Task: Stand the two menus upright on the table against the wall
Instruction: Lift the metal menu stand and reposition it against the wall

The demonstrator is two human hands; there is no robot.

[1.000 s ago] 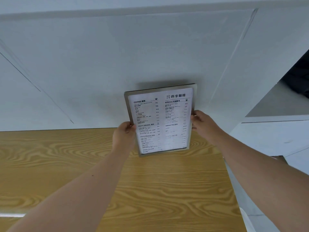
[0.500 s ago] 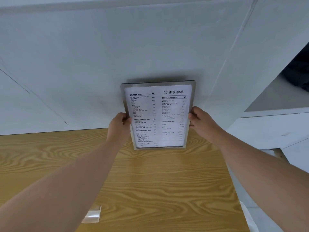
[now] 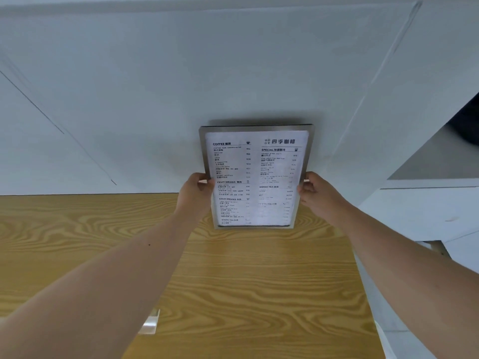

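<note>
A framed menu (image 3: 255, 177) with a white printed page and a metal border stands upright at the back of the wooden table (image 3: 259, 281), leaning toward the pale wall (image 3: 207, 73). A second dark edge shows just behind its top, so another menu seems to lie behind it. My left hand (image 3: 194, 193) grips its left edge and my right hand (image 3: 315, 193) grips its right edge. The bottom edge rests on or just above the tabletop.
A small clear plastic piece (image 3: 150, 323) lies on the table under my left forearm. The table's right edge (image 3: 363, 281) drops off to a white floor and a white ledge (image 3: 427, 203).
The menu has been turned from a slight tilt to square and upright, shifted a little closer to the wall. Both hands kept their grip on its sides.
</note>
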